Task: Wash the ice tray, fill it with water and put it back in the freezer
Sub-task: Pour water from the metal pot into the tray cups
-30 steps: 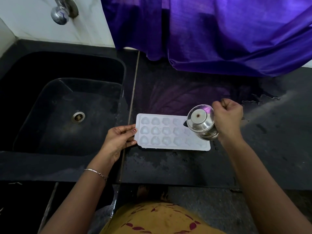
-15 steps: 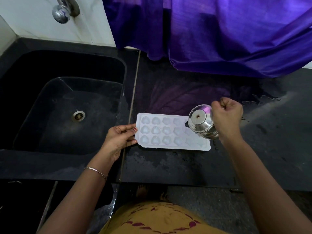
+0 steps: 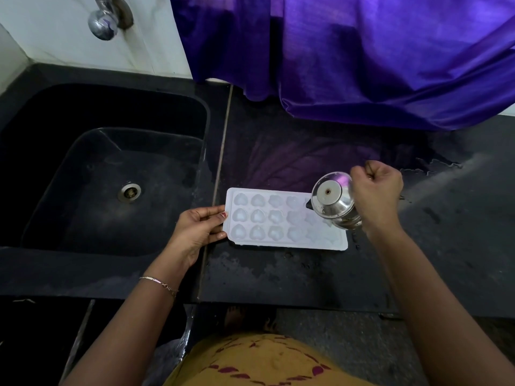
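Observation:
A white ice tray point(image 3: 274, 220) with heart-shaped cells lies flat on the black counter, just right of the sink. My left hand point(image 3: 199, 231) holds the tray's left edge with thumb and fingers. My right hand point(image 3: 374, 192) is closed around a steel cup point(image 3: 333, 200), which is tipped steeply over the tray's right end with its base towards me. The cup hides the tray's far right cells. Cells near the cup look wet and glossy.
A black sink point(image 3: 111, 174) with a steel drain point(image 3: 129, 191) lies to the left, a chrome tap point(image 3: 101, 20) on the white wall above it. Purple cloth point(image 3: 362, 57) hangs over the counter's back. The black counter point(image 3: 446, 232) has wet patches.
The steel cup has shifted slightly right and tilted a little more over the tray's right end. The left hand and tray have stayed put.

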